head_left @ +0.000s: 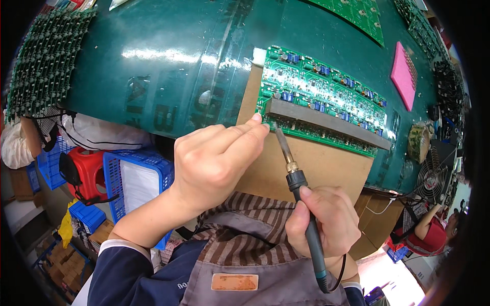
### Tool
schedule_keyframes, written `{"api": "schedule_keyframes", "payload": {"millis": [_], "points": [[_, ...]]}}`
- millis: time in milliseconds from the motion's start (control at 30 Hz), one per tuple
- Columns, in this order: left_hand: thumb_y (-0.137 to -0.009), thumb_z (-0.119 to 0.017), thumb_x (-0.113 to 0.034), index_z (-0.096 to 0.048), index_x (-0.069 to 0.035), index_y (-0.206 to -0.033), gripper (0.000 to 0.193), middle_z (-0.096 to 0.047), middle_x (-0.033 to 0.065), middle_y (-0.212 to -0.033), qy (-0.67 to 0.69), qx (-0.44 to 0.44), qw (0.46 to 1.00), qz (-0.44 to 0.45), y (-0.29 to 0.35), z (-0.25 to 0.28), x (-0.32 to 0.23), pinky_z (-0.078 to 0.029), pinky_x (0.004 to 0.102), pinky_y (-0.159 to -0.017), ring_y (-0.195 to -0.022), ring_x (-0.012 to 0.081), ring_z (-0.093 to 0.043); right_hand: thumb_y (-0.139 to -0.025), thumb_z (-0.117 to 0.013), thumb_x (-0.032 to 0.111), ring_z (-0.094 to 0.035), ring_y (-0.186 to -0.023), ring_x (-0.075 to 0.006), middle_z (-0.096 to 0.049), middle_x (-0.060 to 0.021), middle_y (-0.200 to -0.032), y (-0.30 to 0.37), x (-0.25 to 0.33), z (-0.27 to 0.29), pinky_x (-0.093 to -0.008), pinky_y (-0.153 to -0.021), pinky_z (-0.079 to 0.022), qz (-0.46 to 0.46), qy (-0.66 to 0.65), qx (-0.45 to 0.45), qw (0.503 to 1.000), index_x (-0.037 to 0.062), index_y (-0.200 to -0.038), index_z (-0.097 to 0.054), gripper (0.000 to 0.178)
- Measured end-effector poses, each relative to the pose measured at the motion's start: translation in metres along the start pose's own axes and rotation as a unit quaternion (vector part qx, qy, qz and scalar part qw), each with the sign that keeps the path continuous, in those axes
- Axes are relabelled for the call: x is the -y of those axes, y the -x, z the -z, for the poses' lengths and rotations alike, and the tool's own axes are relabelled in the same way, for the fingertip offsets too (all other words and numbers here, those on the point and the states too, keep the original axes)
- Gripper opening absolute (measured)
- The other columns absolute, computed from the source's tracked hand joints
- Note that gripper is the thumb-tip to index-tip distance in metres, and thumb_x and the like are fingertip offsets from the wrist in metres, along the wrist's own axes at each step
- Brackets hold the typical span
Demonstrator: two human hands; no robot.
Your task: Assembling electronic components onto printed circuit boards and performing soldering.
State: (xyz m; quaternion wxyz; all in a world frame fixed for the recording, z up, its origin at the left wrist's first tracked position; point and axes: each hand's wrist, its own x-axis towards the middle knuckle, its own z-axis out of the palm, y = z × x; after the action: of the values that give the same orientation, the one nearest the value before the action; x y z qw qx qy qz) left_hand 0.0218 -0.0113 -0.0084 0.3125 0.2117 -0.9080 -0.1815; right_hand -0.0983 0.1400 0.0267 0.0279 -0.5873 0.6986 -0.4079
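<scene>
My right hand [324,222] grips a soldering iron [312,239] by its dark handle, its metal tip pointing up at the board's near edge. A green circuit board panel [293,76] with blue capacitors and small parts rests on brown cardboard [311,171]. Lying along the panel is a long dark grey bar [326,121]. My left hand [217,160] is closed, thumb and fingertips together at the panel's near left corner, close to the iron's tip. What those fingertips pinch, if anything, is hidden.
Stacked circuit boards [48,61] stand at the far left of the green table [168,66]. A pink pad [405,76], another green board [357,15] and a tape roll [418,144] lie to the right. Below the left edge are a red stool [89,173] and a blue crate [138,178].
</scene>
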Motion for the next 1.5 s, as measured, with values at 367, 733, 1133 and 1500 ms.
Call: {"api": "schedule_keyframes", "payload": {"millis": [367,733,1133,1500], "points": [[-0.07,-0.071,0.006,-0.065,-0.002,-0.086,0.019,-0.068,0.0077,-0.084,0.022,-0.014,0.998,0.052,-0.005,-0.001,-0.004,-0.045,0.028,-0.056,-0.062,0.0198,-0.057,-0.069,-0.068,0.001,-0.061,-0.056,-0.0203,-0.061,-0.0057,-0.064,0.003,0.005,-0.005,-0.0275,-0.054,-0.05,-0.032,-0.032,-0.071,0.996,0.0,-0.09,-0.061,0.023],[-0.066,-0.071,0.004,-0.068,-0.003,-0.091,0.026,-0.069,0.0099,-0.085,0.018,0.019,1.0,0.011,-0.002,0.002,0.004,-0.047,0.0277,-0.056,-0.062,0.0198,-0.06,-0.068,-0.068,0.001,-0.058,-0.054,-0.0203,-0.06,-0.01,-0.068,-0.006,0.016,-0.01,-0.0274,-0.048,-0.05,0.023,0.053,-0.023,0.998,-0.0035,-0.09,-0.059,0.024],[-0.073,-0.068,0.001,-0.064,-0.003,-0.09,0.017,-0.067,0.0065,-0.082,0.025,0.025,0.997,0.064,-0.003,0.009,-0.002,-0.047,0.0295,-0.056,-0.062,0.0209,-0.057,-0.068,-0.072,0.001,-0.062,-0.06,-0.0217,-0.062,-0.008,-0.07,0.004,0.009,0.001,-0.028,-0.054,-0.05,-0.069,-0.026,-0.057,0.996,-0.0015,-0.091,-0.057,0.027],[-0.077,-0.068,0.002,-0.066,-0.004,-0.087,0.011,-0.062,0.0068,-0.069,0.102,0.018,0.975,0.197,-0.003,0.015,-0.018,-0.042,0.0283,-0.051,-0.052,0.0176,-0.051,-0.068,-0.072,0.003,-0.061,-0.059,-0.0224,-0.062,-0.0089,-0.072,0.006,0.006,0.019,-0.0292,-0.054,-0.05,-0.04,0.035,-0.066,0.996,-0.0008,-0.092,-0.056,0.029]]}}
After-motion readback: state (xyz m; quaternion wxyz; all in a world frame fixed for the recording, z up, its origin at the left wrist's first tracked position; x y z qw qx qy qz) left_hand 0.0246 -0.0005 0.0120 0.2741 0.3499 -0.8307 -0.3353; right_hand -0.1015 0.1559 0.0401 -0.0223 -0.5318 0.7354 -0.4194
